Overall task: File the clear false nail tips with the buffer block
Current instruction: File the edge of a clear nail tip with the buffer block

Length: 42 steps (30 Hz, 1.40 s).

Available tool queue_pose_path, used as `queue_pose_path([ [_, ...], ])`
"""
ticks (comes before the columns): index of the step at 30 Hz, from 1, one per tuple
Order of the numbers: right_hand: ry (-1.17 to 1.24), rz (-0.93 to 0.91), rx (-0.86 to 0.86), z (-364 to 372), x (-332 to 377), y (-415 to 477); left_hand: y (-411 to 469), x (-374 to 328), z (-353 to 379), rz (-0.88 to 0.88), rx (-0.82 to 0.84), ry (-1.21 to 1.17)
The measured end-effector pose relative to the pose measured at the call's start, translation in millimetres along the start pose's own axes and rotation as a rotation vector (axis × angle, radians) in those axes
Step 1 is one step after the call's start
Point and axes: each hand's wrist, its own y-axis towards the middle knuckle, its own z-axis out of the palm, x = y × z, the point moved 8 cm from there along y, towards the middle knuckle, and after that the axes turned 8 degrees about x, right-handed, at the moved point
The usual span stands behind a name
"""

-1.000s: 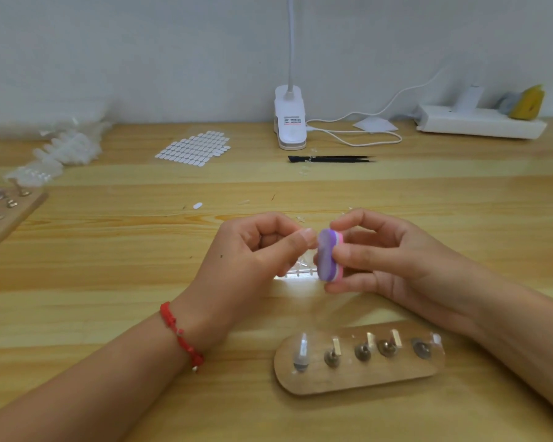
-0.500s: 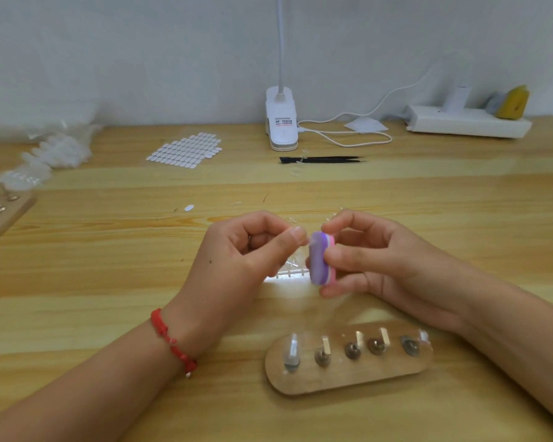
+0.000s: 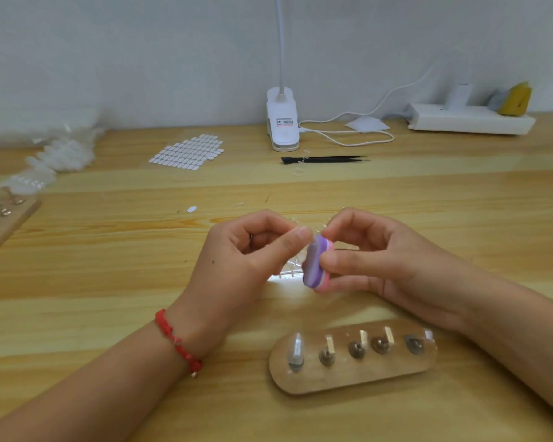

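The right hand [image 3: 380,260] grips the purple-and-pink buffer block [image 3: 315,266]. The left hand [image 3: 249,250] is curled, thumb tip at the block; whether it pinches anything, I cannot tell.

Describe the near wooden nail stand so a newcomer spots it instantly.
On the wooden table, look at the near side, just below the right hand. The nail stand is an oblong board with rounded ends and a row of five metal posts. Unlike the board at the left edge, it lies fully in view, with a clear tip on its leftmost post.
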Motion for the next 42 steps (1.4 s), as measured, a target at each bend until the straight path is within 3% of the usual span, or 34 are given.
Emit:
queue_pose_path([
  [14,0.123,-0.072,-0.086,-8,3,-1,-2,5,1,-0.070,0.018,0.035],
  [21,-0.007,-0.081,-0.056,-3,2,-2,-1,4,-1,-0.062,-0.015,0.022],
  [26,0.171,-0.126,-0.137,-14,3,-2,-1,11,-4,-0.105,-0.012,0.008],
  [30,0.007,-0.070,-0.046,-2,1,0,0,13,-9,-0.096,-0.052,-0.002],
  [35,0.136,-0.106,-0.129,-12,3,-1,0,15,-5,-0.113,0.002,0.013],
  [39,-0.007,-0.085,-0.088,-2,2,1,2,20,-7,-0.127,-0.004,-0.019],
  [42,0.151,-0.134,-0.172,-13,4,-1,1,18,-1,-0.105,0.055,0.009],
])
